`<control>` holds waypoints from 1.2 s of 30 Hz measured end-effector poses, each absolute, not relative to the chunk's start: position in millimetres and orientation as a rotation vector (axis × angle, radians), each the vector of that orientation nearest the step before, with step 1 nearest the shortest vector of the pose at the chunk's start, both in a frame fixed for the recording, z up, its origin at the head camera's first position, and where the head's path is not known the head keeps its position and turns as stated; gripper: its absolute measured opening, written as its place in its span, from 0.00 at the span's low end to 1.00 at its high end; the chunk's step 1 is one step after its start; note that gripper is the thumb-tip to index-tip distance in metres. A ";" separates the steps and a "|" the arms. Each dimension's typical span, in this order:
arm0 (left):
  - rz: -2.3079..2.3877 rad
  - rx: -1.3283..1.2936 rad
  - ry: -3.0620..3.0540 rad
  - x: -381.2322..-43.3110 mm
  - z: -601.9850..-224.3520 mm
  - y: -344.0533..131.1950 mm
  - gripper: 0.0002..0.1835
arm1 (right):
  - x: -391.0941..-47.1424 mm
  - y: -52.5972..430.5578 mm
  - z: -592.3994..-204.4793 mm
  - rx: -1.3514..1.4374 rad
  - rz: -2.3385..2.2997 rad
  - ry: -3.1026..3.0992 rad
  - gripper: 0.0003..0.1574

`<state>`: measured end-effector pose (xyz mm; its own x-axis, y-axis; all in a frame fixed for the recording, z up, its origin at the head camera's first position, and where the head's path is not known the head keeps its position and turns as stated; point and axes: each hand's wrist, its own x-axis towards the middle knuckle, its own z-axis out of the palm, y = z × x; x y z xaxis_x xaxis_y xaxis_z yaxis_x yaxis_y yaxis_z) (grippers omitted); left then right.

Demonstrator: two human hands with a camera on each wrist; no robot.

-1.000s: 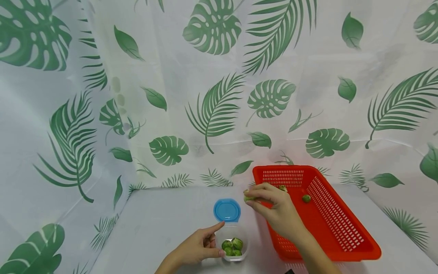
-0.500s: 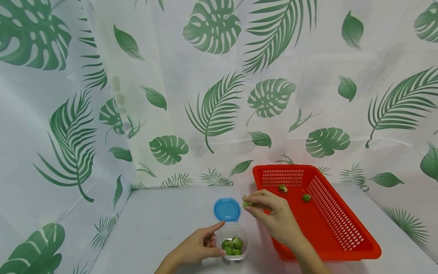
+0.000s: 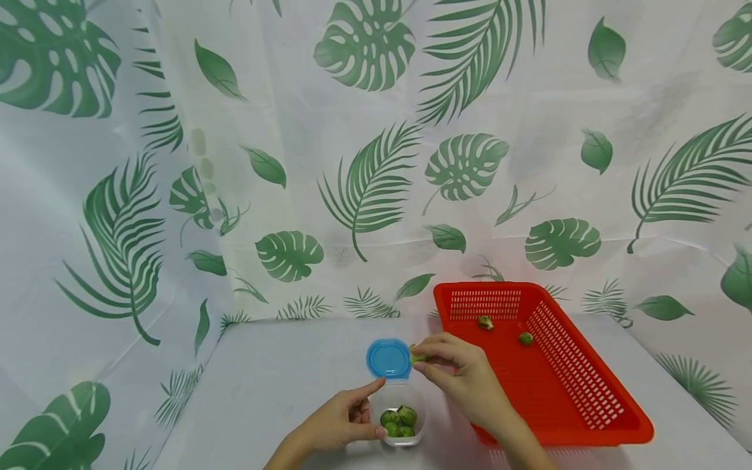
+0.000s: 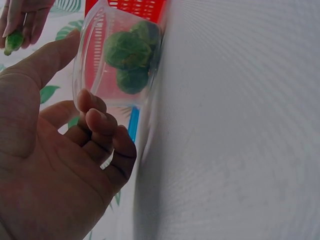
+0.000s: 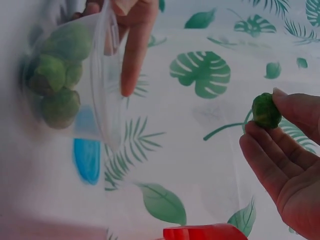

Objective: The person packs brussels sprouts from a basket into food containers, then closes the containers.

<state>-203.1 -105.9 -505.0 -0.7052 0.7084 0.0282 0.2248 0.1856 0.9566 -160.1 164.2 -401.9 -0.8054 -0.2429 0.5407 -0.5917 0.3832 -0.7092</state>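
The person's right hand (image 3: 464,378) pinches a small, round green Brussels sprout (image 5: 266,111) between thumb and fingertips, the sprout poking out past the ends of the fingers. It is up in the air, well apart from the small, round, clear plastic container (image 5: 107,75); from the head it shows against the right edge of the round, blue plastic lid (image 3: 389,359).

The left hand (image 3: 341,421) holds that container from its left side: the thumb is at the near rim, the index finger reaches along the far side, and the other fingers curl inward next to the wall. The container stands upright, and inside it a cluster of four green sprouts (image 3: 395,425) is bunched together, touching one another.

The lid lies just beyond the container, off its mouth; whether a hinge joins the two is too faint to tell.

To the right stands a large, rectangular red plastic basket (image 3: 564,385) with slotted walls. On its floor, toward the far end, lie a brownish-green sprout (image 3: 485,322) and a greener round one (image 3: 525,339), apart from each other.

Everything rests on a white tabletop (image 3: 282,365), backed by a white sheet printed with green leaves (image 3: 376,189).
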 end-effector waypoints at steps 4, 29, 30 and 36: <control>1.526 0.890 2.055 -203.1 -505.4 -106.2 0.44 | -160.0 161.4 -404.8 0.736 1.401 -2.313 0.17; 1.534 0.959 2.029 -203.4 -506.8 -107.0 0.44 | -161.4 151.0 -418.8 0.881 1.166 -2.516 0.14; 1.534 0.959 2.030 -203.5 -507.0 -107.1 0.44 | -161.4 150.5 -419.2 0.892 1.146 -2.529 0.14; 1.536 0.948 2.032 -203.7 -507.7 -107.4 0.45 | -161.7 149.8 -420.0 0.903 1.081 -2.686 0.11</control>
